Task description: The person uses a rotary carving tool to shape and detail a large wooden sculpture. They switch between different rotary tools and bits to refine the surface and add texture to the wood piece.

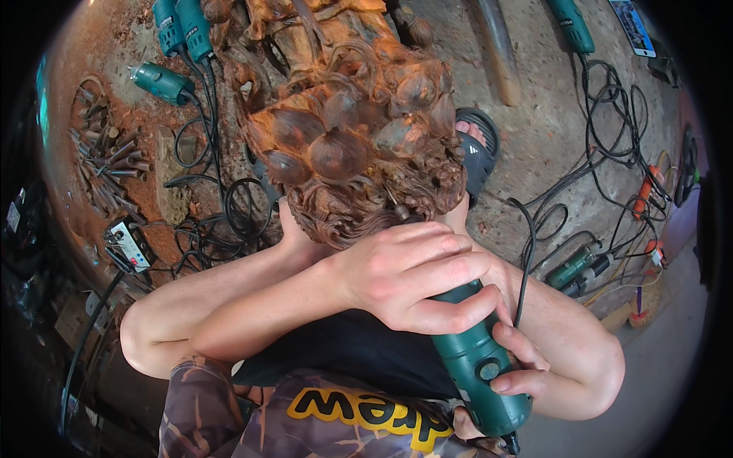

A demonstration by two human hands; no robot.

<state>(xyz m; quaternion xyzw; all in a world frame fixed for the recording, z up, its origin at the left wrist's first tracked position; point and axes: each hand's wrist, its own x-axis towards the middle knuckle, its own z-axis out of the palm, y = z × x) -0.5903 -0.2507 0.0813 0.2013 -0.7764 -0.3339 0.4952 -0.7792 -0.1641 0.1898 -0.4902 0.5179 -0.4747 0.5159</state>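
Patterned shirt (pixel 267 420) | both hands (pixel 412 275) gripping green grinder (pixel 477 374) | axis diagonal, bit (pixel 401 211) forward-left (at wood carving (pixel 336 153))

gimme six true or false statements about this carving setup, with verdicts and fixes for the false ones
1. The left hand and right hand both grip a green rotary tool. True.
2. Its tip points away from the wooden carving. False: the tip points toward the carving.
3. A bundle of thin rods lies left of the carving. True.
4. The smartphone lies at the lower left. False: the smartphone lies at the upper right.
5. Three more green power tools lie at the upper left. True.
6. The foot right of the carving is bare. False: it wears a dark slide sandal.
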